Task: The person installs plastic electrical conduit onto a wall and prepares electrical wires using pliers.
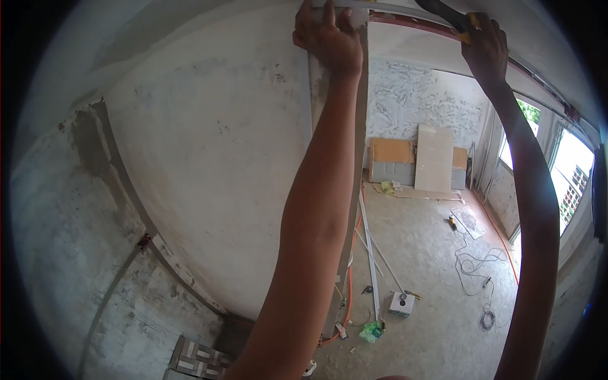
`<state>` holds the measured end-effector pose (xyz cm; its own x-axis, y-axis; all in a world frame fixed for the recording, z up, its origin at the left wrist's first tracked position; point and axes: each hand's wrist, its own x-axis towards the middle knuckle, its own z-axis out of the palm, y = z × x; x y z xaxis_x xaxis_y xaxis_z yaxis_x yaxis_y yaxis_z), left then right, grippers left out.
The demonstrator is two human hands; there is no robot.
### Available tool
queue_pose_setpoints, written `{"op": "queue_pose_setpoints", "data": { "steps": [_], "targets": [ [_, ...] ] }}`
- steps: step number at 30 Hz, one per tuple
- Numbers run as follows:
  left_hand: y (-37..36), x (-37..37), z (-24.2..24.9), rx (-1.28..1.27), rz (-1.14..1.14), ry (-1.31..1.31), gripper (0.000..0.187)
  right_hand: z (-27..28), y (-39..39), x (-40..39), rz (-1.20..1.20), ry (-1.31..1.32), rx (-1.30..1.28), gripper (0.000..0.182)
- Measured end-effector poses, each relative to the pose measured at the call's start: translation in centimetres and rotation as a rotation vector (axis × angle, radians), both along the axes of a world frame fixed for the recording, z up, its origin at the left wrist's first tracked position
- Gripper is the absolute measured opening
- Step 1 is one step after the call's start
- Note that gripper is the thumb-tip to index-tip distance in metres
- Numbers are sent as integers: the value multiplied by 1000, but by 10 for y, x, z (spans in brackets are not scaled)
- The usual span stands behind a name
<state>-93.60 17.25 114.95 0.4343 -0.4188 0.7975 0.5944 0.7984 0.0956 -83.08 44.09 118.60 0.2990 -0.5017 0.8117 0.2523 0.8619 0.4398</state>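
Note:
Both my arms reach up to the top edge of the view. My left hand is raised at the corner of the wall, with its fingers on a light metal strip that runs along under the ceiling. Further right, my right hand is closed around a hand tool with a black-and-yellow handle. The tool's dark part points up and left, over the strip, and its end is cut off by the frame. Behind the strip runs a reddish-brown bar.
Below, on the concrete floor, lie long metal strips, a white box, a green plastic bag, a tangled cable and an orange hose. Boards lean on the far wall. Windows are at right.

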Motion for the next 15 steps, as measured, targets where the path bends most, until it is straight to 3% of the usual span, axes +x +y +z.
{"op": "queue_pose_setpoints", "data": {
  "steps": [11, 15],
  "targets": [
    [3, -4, 2, -2, -30, 95, 28, 3, -3, -2, -9, 106, -30, 32],
    [5, -4, 2, -40, 26, 39, 33, 1, -2, 0, -5, 110, -30, 36]
  ]
}}
